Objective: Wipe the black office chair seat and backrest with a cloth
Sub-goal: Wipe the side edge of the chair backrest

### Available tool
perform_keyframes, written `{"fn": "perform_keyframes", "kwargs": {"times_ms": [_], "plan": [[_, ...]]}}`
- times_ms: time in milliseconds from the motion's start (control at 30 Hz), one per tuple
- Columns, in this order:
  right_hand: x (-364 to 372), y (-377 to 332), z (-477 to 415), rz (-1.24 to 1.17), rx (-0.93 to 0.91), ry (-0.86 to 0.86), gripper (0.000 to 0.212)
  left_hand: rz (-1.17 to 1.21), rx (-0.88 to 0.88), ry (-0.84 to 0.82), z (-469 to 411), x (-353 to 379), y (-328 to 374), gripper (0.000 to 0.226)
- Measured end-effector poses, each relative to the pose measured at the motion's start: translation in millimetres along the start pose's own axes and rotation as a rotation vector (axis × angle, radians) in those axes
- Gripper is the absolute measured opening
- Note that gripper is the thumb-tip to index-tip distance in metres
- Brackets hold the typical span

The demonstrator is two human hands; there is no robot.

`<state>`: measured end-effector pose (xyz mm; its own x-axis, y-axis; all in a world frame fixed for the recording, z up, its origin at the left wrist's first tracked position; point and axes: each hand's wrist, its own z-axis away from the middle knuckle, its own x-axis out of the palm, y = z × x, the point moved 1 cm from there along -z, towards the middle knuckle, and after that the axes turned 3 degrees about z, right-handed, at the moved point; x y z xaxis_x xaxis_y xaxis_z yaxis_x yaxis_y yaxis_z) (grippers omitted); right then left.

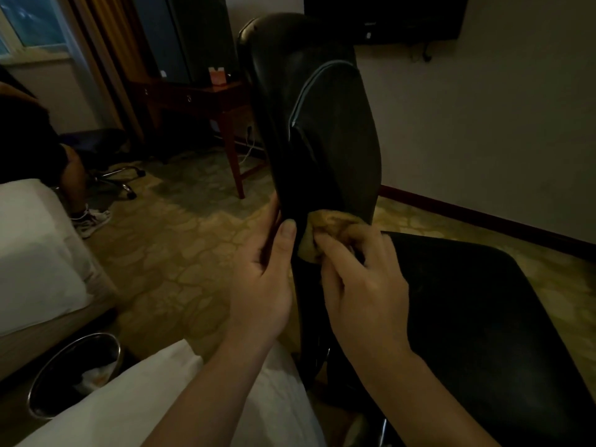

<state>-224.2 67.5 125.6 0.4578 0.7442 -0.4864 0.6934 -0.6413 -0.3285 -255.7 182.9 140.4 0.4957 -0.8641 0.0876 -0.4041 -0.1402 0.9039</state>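
Black padded office chair (322, 130) stands on patterned yellow-green carpet (180, 253) beside a pale wall (483, 124), a dark wooden desk (206, 95) behind it. Left hand (261, 279) grips the backrest (290, 91) at its lower edge; right hand (361, 285) bunches a crumpled tan cloth (329, 225) in curled fingers against the backrest, just above the seat (483, 317).

This looks like a hotel room. A dark wooden desk (206, 95) with drawer pulls stands at the far side, with a small red card (216, 75) (its print unreadable) on top. Left of the desk, long tan curtains (106, 43) hang beside a window (32, 24). Right of the desk and higher up, a flat television (387, 17) is fixed to the wall. Nearer than the desk lie patterned carpet (180, 253), a bed (35, 253) in white linen and a metal waste bin (54, 366).
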Motion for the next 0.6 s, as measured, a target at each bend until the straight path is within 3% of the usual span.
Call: {"fn": "perform_keyframes", "kwargs": {"times_ms": [300, 600], "plan": [[6.2, 14.2, 33.8, 0.048, 0.008, -0.102, 0.027, -0.017, 0.034, -0.008, 1.9, 1.7, 2.1, 0.043], [-5.5, -3.5, -6.4, -0.035, 0.008, 0.020, 0.023, -0.007, -0.007, -0.019, 3.8, 0.2, 3.4, 0.043]]}}
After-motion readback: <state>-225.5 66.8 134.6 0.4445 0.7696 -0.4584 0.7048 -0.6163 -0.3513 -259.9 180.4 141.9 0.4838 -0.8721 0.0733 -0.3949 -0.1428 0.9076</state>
